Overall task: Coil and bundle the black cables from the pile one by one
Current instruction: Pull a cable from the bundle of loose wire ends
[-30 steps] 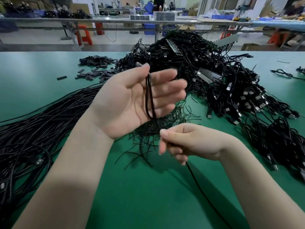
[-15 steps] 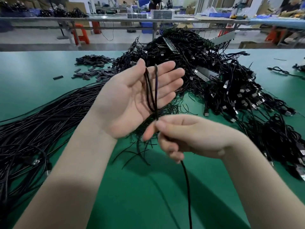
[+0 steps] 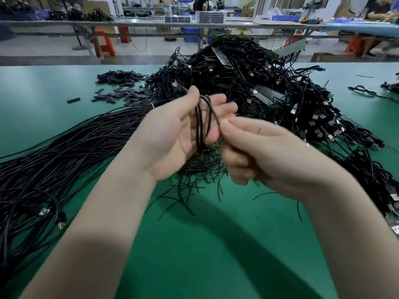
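Left hand (image 3: 172,134): palm up, fingers loosely extended, thin black cable (image 3: 201,124) looped in smooth narrow ovals across the fingers, thumb laid over the loops. Right hand (image 3: 259,152): motion-blurred, fingers curled, pinching the same cable just beside the left fingertips. Below both: loose wiry ties (image 3: 194,169) in a bristly heap. Behind: tangled pile (image 3: 259,83) of black cables with metal plugs. Left: straight cable sheaf (image 3: 64,152). All on a matte green worktop (image 3: 205,244).
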Demonstrator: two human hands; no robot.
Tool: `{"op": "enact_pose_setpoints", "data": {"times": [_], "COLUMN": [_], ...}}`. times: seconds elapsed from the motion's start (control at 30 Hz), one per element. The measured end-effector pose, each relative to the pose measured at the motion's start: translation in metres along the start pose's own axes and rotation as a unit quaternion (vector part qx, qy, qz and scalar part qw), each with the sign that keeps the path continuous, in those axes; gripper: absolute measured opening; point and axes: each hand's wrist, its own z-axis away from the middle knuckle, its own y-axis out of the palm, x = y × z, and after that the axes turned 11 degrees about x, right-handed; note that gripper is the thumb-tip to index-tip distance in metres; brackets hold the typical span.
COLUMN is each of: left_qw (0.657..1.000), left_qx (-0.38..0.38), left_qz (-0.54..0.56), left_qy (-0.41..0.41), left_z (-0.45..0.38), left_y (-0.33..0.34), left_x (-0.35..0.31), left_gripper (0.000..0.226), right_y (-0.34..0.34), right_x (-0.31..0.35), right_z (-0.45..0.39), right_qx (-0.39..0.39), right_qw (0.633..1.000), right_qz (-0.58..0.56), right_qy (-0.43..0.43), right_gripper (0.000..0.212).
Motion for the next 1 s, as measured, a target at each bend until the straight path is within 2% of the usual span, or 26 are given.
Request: {"op": "enact_pose_setpoints", "data": {"times": [0.03,0.1,0.23,0.27,0.33,0.4,0.47,0.53,0.6,0.73,0.8,0.87,0.93,1.0], "left_qw": [0.999,0.997,1.0,1.0,1.0,0.999,0.998,0.997,0.993,0.963,0.943,0.93,0.919,0.921], "left_qx": [0.006,0.004,-0.019,-0.009,0.017,0.029,0.018,0.01,0.003,-0.049,-0.088,-0.12,-0.145,-0.164], "left_qz": [0.039,0.069,0.004,-0.01,-0.019,-0.021,-0.053,-0.078,-0.116,-0.266,-0.321,-0.349,-0.365,-0.353], "left_qy": [0.022,0.04,0.021,0.016,0.003,-0.001,0.001,0.003,0.006,0.01,0.007,-0.005,-0.023,-0.032], "left_z": [0.001,0.003,0.002,0.002,0.0,-0.002,-0.002,-0.002,-0.001,0.001,0.0,-0.003,-0.007,-0.008], "left_y": [0.0,0.001,0.001,0.002,0.004,0.005,0.006,0.008,0.008,0.0,-0.004,-0.01,-0.014,-0.016], "left_x": [-0.003,-0.007,-0.001,0.001,0.006,0.011,0.014,0.015,0.015,0.01,0.012,0.016,0.02,0.023], "left_gripper": [0.044,0.039,0.025,0.025,0.025,0.026,0.027,0.025,0.025,0.036,0.037,0.038,0.046,0.045], "right_y": [0.003,0.005,-0.004,-0.006,-0.007,-0.004,0.0,0.004,0.005,0.005,0.007,0.012,0.014,0.013], "right_x": [-0.005,-0.017,-0.023,-0.023,-0.022,-0.019,-0.018,-0.018,-0.017,-0.016,-0.018,-0.022,-0.028,-0.035], "right_z": [-0.003,-0.009,-0.008,-0.007,-0.007,-0.009,-0.013,-0.015,-0.016,-0.017,-0.018,-0.023,-0.028,-0.033], "right_qx": [0.03,0.042,0.001,0.0,-0.024,-0.063,-0.101,-0.126,-0.142,-0.162,-0.174,-0.179,-0.178,-0.185], "right_qw": [0.999,0.996,0.987,0.986,0.993,0.996,0.987,0.98,0.973,0.943,0.912,0.883,0.876,0.874], "right_qz": [0.015,0.046,0.112,0.126,0.095,0.068,0.121,0.155,0.184,0.289,0.372,0.435,0.445,0.443], "right_qy": [0.02,0.071,0.113,0.106,0.062,0.011,-0.011,-0.012,-0.015,-0.02,-0.004,0.019,0.047,0.068], "right_gripper": [0.028,0.03,0.021,0.017,0.027,0.02,0.018,0.033,0.038,0.033,0.022,0.013,0.007,0.01]}}
